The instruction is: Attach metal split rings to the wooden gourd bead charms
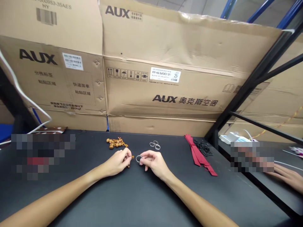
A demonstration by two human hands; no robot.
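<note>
My left hand [118,162] is closed in a pinch on a brown cord [133,157], whose short end sticks out past the fingertips. A small dark bit shows beneath those fingers; the rest is hidden in the hand. Facing it, my right hand [155,163] grips a silver metal key ring [136,160] between thumb and fingers. A narrow gap separates cord and ring. Beyond my left hand lies a pile of small brown gourd-shaped charms [111,146] with cords. Behind my right hand, several loose key rings [157,149] rest on the black tabletop [142,201].
Red ribbon-like strips [194,151] and a heap of black pieces [204,148] lie to the right. Cardboard panels [165,91] stand along the back. A black metal frame [236,102] rises at right, with another person's hand [290,176] beyond it.
</note>
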